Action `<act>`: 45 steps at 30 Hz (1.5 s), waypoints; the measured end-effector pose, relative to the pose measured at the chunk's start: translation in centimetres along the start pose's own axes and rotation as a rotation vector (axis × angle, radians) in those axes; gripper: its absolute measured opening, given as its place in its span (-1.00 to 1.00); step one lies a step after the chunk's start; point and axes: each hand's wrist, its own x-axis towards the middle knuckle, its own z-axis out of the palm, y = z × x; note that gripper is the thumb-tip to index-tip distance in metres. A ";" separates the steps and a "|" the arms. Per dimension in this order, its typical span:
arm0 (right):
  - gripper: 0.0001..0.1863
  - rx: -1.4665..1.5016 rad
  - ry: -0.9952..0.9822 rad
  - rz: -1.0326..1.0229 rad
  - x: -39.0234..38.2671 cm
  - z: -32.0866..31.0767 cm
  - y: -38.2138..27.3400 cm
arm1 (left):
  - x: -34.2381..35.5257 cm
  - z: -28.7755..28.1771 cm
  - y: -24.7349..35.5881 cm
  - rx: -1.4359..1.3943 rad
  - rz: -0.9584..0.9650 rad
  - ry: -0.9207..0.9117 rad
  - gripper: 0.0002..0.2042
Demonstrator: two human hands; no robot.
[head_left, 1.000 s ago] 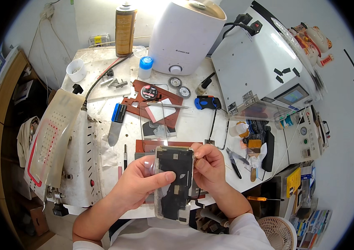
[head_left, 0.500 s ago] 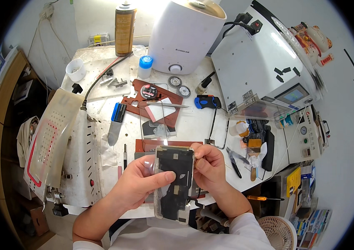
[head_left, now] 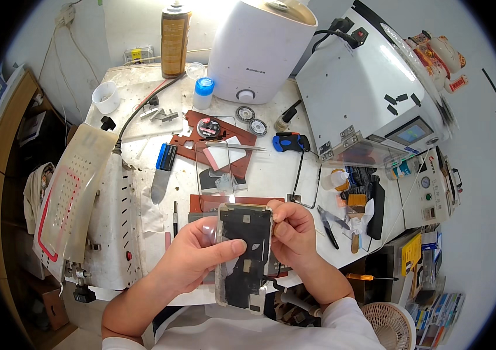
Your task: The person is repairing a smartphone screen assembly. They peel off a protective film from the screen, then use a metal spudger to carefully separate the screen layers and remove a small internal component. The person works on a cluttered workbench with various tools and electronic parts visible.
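A phone screen (head_left: 242,262) is held upright above the table's front edge, its dark, partly metal back facing me. My left hand (head_left: 201,254) grips its left side, thumb pressed flat on the black backing and fingers behind. Clear film shows beside that thumb, near the screen's left edge. My right hand (head_left: 292,232) pinches at the upper right edge with thumb and forefinger; whether a thin strip is also between them is too small to tell. A dark flex cable hangs from the lower right side. Behind the screen lies a reddish-brown mat (head_left: 201,205), partly hidden.
A knife with a blue-and-black handle (head_left: 166,156) and a thin pen-like tool (head_left: 175,219) lie left. Beyond are tweezers (head_left: 236,146) and a blue wire-cutting tool (head_left: 290,143). Pliers (head_left: 328,227) and brushes lie right. A white humidifier (head_left: 259,52) and machines flank the table.
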 end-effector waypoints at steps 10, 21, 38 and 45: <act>-0.83 0.002 -0.002 0.015 0.0 -0.1 0.0 | 0.0 -0.1 0.0 0.003 0.009 -0.005 -0.68; -0.82 -0.006 0.000 -0.003 0.0 0.1 0.0 | -0.1 0.0 0.1 0.029 0.021 0.003 -0.64; -0.84 0.020 -0.011 0.001 -0.1 -0.3 0.4 | -0.3 0.3 0.3 0.060 0.031 -0.014 -0.58; -0.83 0.028 -0.022 0.011 -0.1 -0.4 0.4 | -0.3 0.2 0.2 0.049 0.024 -0.018 -0.59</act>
